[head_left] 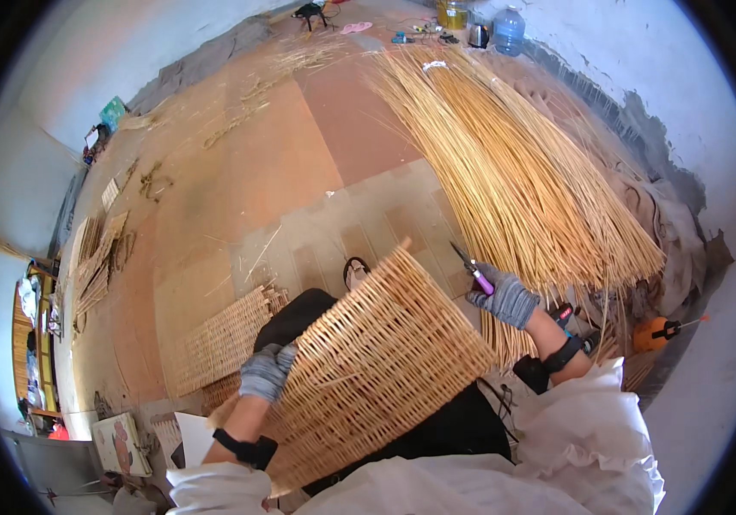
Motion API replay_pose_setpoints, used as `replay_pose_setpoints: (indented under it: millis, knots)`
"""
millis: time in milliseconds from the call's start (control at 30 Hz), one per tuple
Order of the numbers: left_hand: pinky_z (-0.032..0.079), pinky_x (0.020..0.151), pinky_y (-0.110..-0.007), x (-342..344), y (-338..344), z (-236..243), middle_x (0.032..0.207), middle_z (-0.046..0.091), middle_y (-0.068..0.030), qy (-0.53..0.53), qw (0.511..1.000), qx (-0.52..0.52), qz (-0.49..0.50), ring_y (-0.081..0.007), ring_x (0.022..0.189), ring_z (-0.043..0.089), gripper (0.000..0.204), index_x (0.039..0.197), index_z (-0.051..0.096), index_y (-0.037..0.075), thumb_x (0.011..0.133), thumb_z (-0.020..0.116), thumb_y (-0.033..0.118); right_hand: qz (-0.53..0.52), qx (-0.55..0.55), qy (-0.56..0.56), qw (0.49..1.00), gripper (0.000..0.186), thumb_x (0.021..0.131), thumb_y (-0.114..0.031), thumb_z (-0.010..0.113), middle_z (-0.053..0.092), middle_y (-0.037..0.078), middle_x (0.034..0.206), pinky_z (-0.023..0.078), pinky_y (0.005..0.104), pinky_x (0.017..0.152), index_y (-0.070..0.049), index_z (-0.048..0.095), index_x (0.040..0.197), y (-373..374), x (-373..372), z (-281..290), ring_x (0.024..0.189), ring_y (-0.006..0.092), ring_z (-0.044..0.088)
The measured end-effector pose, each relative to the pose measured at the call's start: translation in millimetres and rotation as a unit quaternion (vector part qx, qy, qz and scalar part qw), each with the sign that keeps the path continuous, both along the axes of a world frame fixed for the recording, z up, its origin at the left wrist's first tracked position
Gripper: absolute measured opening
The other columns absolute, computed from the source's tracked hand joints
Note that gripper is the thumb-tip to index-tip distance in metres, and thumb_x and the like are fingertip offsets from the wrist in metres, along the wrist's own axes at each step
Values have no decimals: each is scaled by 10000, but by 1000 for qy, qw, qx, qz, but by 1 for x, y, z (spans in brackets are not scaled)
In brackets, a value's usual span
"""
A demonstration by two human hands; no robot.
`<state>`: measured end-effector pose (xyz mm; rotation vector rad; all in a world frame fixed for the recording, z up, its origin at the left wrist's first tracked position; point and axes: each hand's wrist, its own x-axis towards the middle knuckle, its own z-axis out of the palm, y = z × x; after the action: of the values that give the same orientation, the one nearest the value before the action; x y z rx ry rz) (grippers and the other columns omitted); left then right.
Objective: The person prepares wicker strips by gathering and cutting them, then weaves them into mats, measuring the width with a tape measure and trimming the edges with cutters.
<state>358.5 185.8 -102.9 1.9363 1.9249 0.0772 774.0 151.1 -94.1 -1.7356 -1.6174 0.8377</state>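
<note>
A woven wicker panel [377,360] of tan strands lies tilted across my lap. My left hand [267,372], in a grey knit glove, is closed on the panel's left edge. To the right of the panel, my right hand [507,300], also gloved in grey, grips a purple-handled tool [482,280]. The tool's dark, pointed end faces up and left, apart from the panel. Whether it has one blade or two is too small to tell. Black bands circle both my wrists.
Long straw-coloured rods [514,163] spread over the floor at right. Finished-looking woven panels [229,339] lie left of my legs. A teal power tool [563,316] and an orange bottle [653,333] are near my right arm. Further off stands a blue water jug [509,33].
</note>
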Motion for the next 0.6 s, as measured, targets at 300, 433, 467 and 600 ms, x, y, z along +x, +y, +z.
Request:
replay_pose_setpoints:
  millis: [300,433,467,600]
  knots:
    - [420,735,-377,62,12,6,866,573,-201,-30,976,162,-142,-328,829,547,720,1035,519,35,691,396,655,103,-80,-92,987,466,674,-285,616,554,161,852,444,346,665,-30,472,1037,39,-36,-2,750,303,549]
    - [435,664,-377,69,13,6,784,585,-188,-15,995,27,-93,-322,751,566,742,936,565,25,677,362,690,124,-124,-129,976,474,686,-348,593,558,190,881,438,373,716,-30,482,1019,42,-42,-8,808,309,553]
    - [436,652,-378,70,13,6,766,586,-185,-24,995,28,-90,-324,744,566,744,922,568,24,675,359,693,140,-96,-124,978,458,689,-351,591,567,184,855,436,379,713,-35,488,1004,40,-40,-15,795,308,559]
    - [432,638,-356,68,11,1,731,587,-185,-81,993,68,-57,-296,705,575,694,849,583,5,684,420,658,72,-61,-169,981,307,693,-291,590,567,169,694,444,382,587,-35,517,845,44,-37,-2,622,335,551]
